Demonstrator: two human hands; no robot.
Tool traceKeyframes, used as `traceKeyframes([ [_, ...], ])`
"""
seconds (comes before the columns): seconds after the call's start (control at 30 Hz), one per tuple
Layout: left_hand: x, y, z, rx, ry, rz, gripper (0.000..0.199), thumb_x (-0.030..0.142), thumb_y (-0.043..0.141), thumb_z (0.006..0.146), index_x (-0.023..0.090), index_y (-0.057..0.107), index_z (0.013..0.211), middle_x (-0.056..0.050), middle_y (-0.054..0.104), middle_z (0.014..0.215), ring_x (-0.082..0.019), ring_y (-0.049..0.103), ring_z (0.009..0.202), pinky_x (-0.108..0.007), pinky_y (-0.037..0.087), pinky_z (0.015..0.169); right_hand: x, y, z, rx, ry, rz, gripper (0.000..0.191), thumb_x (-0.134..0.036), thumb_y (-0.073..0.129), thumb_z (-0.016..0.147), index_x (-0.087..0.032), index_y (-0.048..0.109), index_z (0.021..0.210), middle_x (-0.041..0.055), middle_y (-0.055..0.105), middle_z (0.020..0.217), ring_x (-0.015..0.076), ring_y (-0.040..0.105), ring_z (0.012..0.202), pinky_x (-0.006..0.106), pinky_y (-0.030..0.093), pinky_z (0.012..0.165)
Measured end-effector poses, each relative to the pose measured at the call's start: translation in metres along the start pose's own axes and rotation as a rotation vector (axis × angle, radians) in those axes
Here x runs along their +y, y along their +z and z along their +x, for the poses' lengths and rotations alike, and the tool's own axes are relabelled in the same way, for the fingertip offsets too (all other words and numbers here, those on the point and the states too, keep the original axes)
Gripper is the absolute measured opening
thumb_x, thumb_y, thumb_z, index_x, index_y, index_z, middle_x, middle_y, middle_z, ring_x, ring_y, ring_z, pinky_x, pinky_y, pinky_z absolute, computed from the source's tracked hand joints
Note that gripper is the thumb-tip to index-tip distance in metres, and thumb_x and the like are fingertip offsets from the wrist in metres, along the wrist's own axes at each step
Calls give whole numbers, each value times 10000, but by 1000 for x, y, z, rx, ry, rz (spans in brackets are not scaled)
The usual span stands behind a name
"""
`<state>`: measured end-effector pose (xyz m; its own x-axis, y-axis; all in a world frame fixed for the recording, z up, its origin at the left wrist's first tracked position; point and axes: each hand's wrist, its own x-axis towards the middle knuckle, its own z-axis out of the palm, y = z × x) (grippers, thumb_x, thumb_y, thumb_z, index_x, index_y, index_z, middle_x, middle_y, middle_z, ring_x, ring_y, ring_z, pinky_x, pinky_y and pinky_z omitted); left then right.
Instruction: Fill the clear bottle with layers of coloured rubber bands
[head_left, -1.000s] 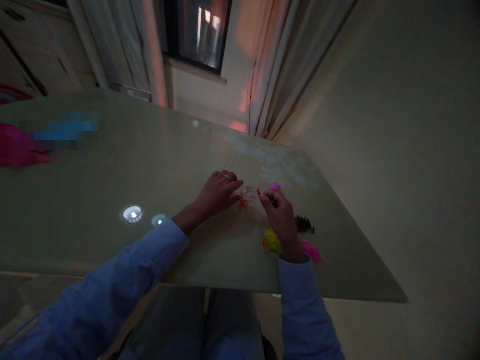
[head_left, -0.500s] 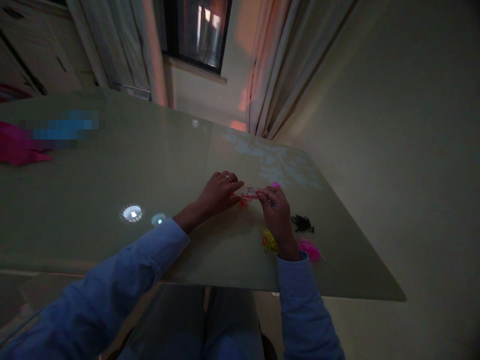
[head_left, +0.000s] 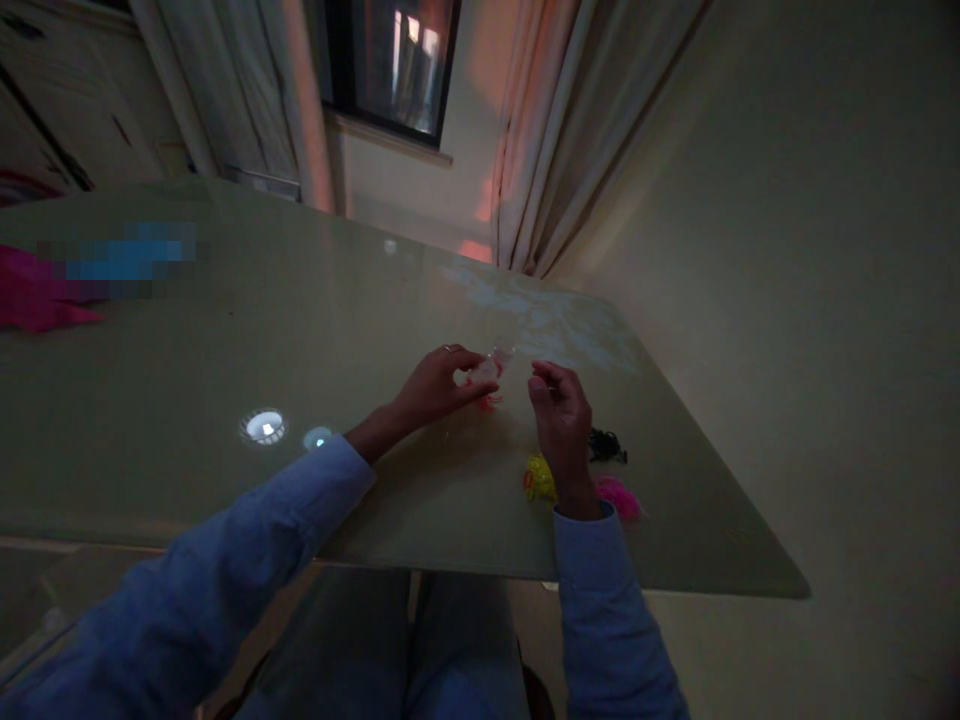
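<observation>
Between the thumb and fingers of my left hand [head_left: 441, 384] is a small clear plastic piece [head_left: 489, 368] with red strands [head_left: 487, 402] on and below it. A ring shows on that hand. My right hand [head_left: 561, 408] is raised to the right of the piece, apart from it, with fingers curled toward the thumb; whatever it pinches, if anything, is too small to make out. Near my right wrist lie a yellow bundle [head_left: 538, 480], a black bundle [head_left: 607, 446] and a pink bundle [head_left: 619, 497] of strands.
The greenish glossy table [head_left: 225, 360] carries lamp reflections at its left middle. Pink material [head_left: 37, 290] and a blurred blue item [head_left: 131, 255] lie at the far left. Curtains, a window and a wall stand beyond the table.
My right hand has let go of the clear piece and moved slightly right. The piece has tilted upward in my left hand. The pink bit behind my right hand no longer shows.
</observation>
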<state>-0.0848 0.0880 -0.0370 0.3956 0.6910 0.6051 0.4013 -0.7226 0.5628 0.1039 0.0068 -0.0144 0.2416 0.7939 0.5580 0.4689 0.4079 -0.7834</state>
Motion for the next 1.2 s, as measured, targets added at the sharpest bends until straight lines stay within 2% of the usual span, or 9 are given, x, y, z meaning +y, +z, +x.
traceKeyframes([
  [0.1, 2, 0, 1, 46, -23, -101, 390, 513, 770, 823, 150, 751, 966, -67, 745, 864, -170, 664, 750, -293, 512, 697, 1, 2, -1, -7, 33, 52, 329, -442, 673, 896, -238, 658, 1154, 72, 667, 1086, 193, 635, 937, 344, 513, 806],
  [0.3, 12, -2, -1, 33, 21, -181, 421, 536, 749, 840, 147, 732, 1001, -72, 735, 879, -159, 653, 754, -285, 509, 692, 1, 3, -2, -98, 45, 39, 454, -485, 710, 858, -264, 614, 1243, 91, 666, 1187, 214, 639, 1038, 370, 524, 861],
  [0.43, 21, -3, -3, -11, 143, -131, 376, 496, 736, 863, 145, 731, 999, -80, 710, 881, -180, 641, 806, -313, 508, 750, 0, 1, -2, -162, 44, 62, 444, -492, 747, 828, -271, 648, 1200, 90, 655, 1223, 227, 634, 1059, 380, 523, 868],
  [0.53, 28, -1, -6, -70, 175, -93, 323, 456, 719, 884, 162, 730, 1016, -86, 710, 927, -196, 643, 853, -323, 506, 775, -2, -1, -3, -192, 57, 74, 361, -487, 749, 829, -281, 684, 1118, 72, 672, 1195, 227, 636, 1048, 385, 525, 885],
  [0.7, 33, 2, -8, -23, 171, -94, 449, 534, 717, 871, 159, 675, 1114, -85, 697, 949, -192, 636, 843, -326, 508, 777, -3, -4, -1, -86, 90, 136, 323, -480, 773, 797, -269, 697, 1029, 52, 692, 1085, 219, 646, 993, 373, 528, 874],
  [0.8, 36, 1, -11, 48, 178, -56, 416, 548, 702, 874, 152, 657, 992, -75, 674, 891, -175, 609, 776, -303, 487, 718, 0, -6, 3, 72, 133, 184, 310, -466, 773, 795, -244, 678, 990, 45, 699, 1011, 197, 654, 909, 355, 531, 842],
  [0.9, 41, 3, -17, -87, 260, -24, 281, 445, 651, 924, 174, 660, 848, -46, 655, 805, -161, 604, 740, -295, 471, 720, 4, -9, 7, 182, 169, 153, 333, -487, 755, 804, -224, 662, 987, 48, 704, 972, 185, 649, 848, 341, 534, 792],
  [1.03, 46, 12, -27, -389, 307, -88, 176, 333, 641, 935, 189, 736, 968, -52, 684, 891, -156, 644, 784, -279, 488, 747, 8, -10, 9, 196, 221, 113, 391, -521, 761, 779, -216, 657, 1000, 61, 712, 966, 185, 652, 824, 332, 539, 750],
  [1.2, 43, 27, -33, -480, 269, -82, 167, 242, 634, 932, 199, 769, 1019, -65, 690, 938, -175, 656, 845, -278, 496, 762, 11, -7, 8, 176, 235, 65, 415, -528, 757, 769, -224, 668, 1036, 75, 708, 1038, 198, 658, 899, 328, 543, 766],
])
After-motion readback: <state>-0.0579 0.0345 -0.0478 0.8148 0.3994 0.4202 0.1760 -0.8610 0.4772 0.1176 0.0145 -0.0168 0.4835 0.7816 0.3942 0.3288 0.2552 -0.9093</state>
